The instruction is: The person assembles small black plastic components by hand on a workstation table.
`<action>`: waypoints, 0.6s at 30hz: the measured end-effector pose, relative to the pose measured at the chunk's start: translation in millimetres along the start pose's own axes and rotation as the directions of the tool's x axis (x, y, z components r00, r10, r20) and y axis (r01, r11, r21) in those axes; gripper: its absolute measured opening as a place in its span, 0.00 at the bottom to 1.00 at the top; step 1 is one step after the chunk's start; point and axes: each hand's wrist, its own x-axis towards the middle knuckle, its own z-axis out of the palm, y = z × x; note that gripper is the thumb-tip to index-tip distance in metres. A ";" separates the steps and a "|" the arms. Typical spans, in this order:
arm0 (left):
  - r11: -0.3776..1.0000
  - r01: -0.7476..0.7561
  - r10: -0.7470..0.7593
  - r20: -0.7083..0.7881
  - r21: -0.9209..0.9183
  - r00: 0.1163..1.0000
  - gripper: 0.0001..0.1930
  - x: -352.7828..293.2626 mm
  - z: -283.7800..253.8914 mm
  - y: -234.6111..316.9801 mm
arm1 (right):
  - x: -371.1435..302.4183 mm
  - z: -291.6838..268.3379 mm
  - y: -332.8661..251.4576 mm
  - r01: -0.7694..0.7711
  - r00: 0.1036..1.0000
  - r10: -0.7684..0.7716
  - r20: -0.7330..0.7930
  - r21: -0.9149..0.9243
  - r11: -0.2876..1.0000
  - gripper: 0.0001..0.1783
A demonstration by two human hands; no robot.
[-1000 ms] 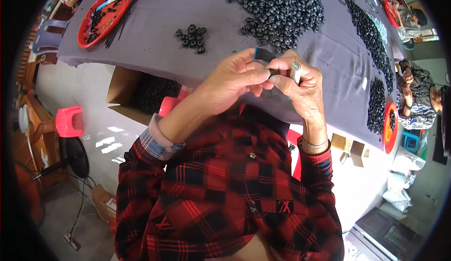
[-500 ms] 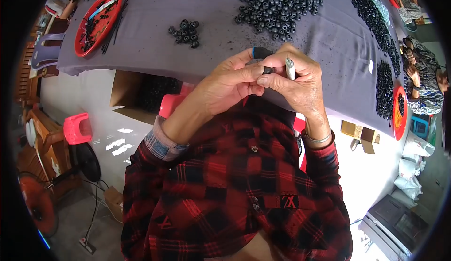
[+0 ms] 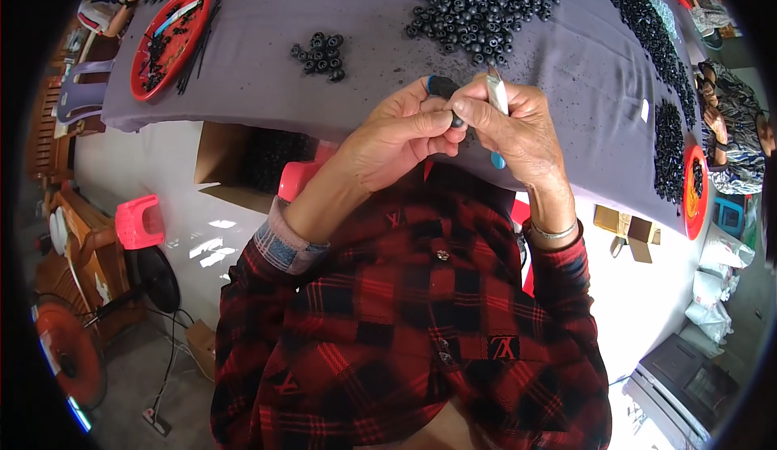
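While the left hand (image 3: 405,130) keeps its thumb and fingertips pinched narrow, a small black piece (image 3: 457,120) sits between them, its rounded end showing at the thumb tip. The right hand (image 3: 520,130) comes in from the other side, its thumb tip just beside the piece; whether it presses on it, I cannot tell. Those right fingers are curled around a slim white tool (image 3: 497,96), which stands nearly upright, dark tip pointing away from the body and blue end showing below the grip. A black finger cover (image 3: 443,87) with a blue edge wraps 1 left finger.

Both hands are above the near edge of the desk (image 3: 259,70), covered in grey-purple cloth. Just beyond them spreads a large pile of round black parts (image 3: 477,13), with dark crumbs around its near side. A smaller cluster (image 3: 321,56) lies to the left, apart from it. Farther left, a red tray (image 3: 202,19) holds black scraps and a light blue-and-white item, with thin black strips (image 3: 198,49) alongside.
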 end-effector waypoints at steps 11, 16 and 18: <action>0.676 -0.127 0.335 -0.149 0.726 0.930 0.08 -6.7 -15.9 16.1 | -0.2 -50.8 4.6 -0.067 0.936 -0.216 -0.278 -0.744 0.665 0.09; -0.311 0.014 0.672 0.209 0.950 0.711 0.10 -10.1 -41.5 36.7 | 14.5 -74.6 18.0 -0.100 0.905 -0.247 -0.348 -0.736 0.670 0.06; -0.371 0.070 0.680 0.219 0.926 0.700 0.10 -10.2 -48.3 40.7 | 23.7 -74.1 21.3 0.028 0.905 -0.370 -0.208 -0.840 0.541 0.06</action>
